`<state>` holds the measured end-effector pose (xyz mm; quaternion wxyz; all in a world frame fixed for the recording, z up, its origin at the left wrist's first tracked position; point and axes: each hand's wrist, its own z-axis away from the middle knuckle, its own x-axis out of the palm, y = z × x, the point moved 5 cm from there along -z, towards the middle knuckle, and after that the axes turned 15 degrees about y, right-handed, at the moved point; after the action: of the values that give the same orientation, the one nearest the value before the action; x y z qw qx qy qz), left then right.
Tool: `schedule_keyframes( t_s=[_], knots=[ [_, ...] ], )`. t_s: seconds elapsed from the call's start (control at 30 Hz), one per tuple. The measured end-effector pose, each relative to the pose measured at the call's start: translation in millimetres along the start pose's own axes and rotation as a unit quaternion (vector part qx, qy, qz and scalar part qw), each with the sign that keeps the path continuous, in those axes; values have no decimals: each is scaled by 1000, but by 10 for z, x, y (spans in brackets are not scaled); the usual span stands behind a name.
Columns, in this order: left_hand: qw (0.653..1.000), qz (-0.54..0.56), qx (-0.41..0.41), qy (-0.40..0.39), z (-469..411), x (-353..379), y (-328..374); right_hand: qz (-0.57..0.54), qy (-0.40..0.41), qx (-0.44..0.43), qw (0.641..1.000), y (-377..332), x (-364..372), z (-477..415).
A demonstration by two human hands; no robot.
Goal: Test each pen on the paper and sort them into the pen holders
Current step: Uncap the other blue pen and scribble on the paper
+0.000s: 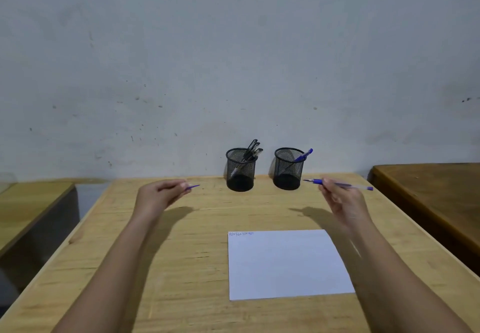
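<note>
My right hand [337, 200] pinches the blue pen [340, 184], uncapped, long axis roughly level, tip pointing 9 o'clock, back end at 3. My left hand [161, 192] is closed on the blue cap [193, 187], which points toward 3. The paper [285, 265] lies on the worktop [181, 254] at 6 o'clock from the pen, scribbles in its top left corner. The right holder [288, 169] with one blue pen stands just at 10 o'clock of the right hand; the left holder [241, 170] has black pens. The right hand is nearer to both the paper and the blue holder.

Table [181, 267]: paper [285, 265], 2 holders [240, 174]
</note>
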<state>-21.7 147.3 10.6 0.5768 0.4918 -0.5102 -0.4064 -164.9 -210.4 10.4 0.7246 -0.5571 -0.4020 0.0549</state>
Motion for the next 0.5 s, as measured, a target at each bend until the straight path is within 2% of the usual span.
schedule_keyframes(
  t_s=[0.1,0.23,0.3,0.5],
  knots=[
    [993,-114,26,-25,159,154,-245,72,-24,-10,997,200,111,74],
    [988,-150,20,-31,347,392,-616,176,-64,-46,981,433,288,193],
    [977,-196,64,-50,345,442,-679,191,-72,-42,978,481,315,229],
    [957,-253,138,-42,295,535,-689,164,-65,-13,984,569,403,286]
  ],
)
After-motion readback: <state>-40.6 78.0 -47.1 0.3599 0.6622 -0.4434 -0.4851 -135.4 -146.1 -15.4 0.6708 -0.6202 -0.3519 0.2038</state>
